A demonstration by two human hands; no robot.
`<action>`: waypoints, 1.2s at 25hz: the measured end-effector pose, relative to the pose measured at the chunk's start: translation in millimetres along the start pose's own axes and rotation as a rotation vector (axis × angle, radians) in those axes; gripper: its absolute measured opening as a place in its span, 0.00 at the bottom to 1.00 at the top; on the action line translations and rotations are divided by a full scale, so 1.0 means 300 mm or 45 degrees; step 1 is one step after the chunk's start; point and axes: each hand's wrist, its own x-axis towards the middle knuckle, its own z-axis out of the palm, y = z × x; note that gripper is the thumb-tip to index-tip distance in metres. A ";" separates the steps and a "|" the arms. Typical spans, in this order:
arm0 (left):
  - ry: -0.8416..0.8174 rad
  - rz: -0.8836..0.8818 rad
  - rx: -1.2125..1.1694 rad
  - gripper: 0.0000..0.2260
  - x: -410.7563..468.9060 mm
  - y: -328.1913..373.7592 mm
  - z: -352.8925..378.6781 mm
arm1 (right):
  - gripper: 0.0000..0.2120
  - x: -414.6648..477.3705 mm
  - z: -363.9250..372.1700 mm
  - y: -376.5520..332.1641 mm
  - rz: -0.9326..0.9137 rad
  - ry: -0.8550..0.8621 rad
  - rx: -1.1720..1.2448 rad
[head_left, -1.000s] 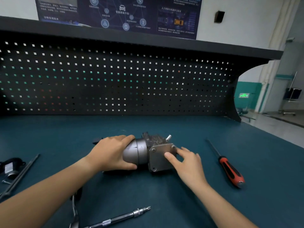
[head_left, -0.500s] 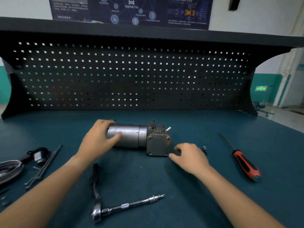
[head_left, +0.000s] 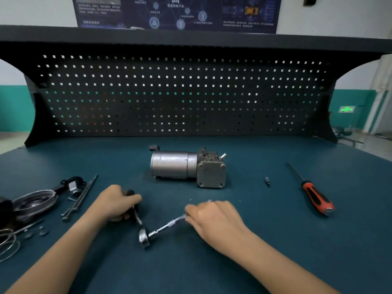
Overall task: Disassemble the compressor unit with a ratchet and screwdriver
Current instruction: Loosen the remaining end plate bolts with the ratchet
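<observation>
The compressor unit (head_left: pixel 187 167) lies on its side in the middle of the teal worktop (head_left: pixel 212 268). Its round metal barrel points left and its square end plate, with a bolt at each corner, faces the viewer on the right. A short nozzle sticks up at an angle from its top right corner, and a small black block sits just behind the barrel's left end. Neither hand touches the unit.

In front of it, nearer the person, is the ratchet (head_left: pixel 144 237). The left hand (head_left: pixel 115 203) is curled tightly round its dark handle. From the ratchet head the extension bar (head_left: pixel 167 227) slants up and to the right, and its far end meets the right hand (head_left: pixel 214 217). That hand is blurred, but its fingertips appear to pinch the tip of the bar.

To the right of the compressor, well apart from it, lies a small loose bit (head_left: pixel 267 181). Further right is the screwdriver (head_left: pixel 316 197), its red and black handle toward the person and its shaft pointing away.

At the left edge are a shallow metal cover (head_left: pixel 34 201), a black connector (head_left: pixel 72 184), two long thin bolts (head_left: pixel 81 196) lying side by side, and a loop of wire (head_left: pixel 8 245).

A black pegboard (head_left: pixel 182 94) stands behind the worktop, and a dark poster (head_left: pixel 176 11) hangs above it.
</observation>
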 end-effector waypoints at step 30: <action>0.347 0.899 -0.523 0.21 -0.200 0.117 0.051 | 0.08 0.212 0.169 0.083 1.292 0.332 2.546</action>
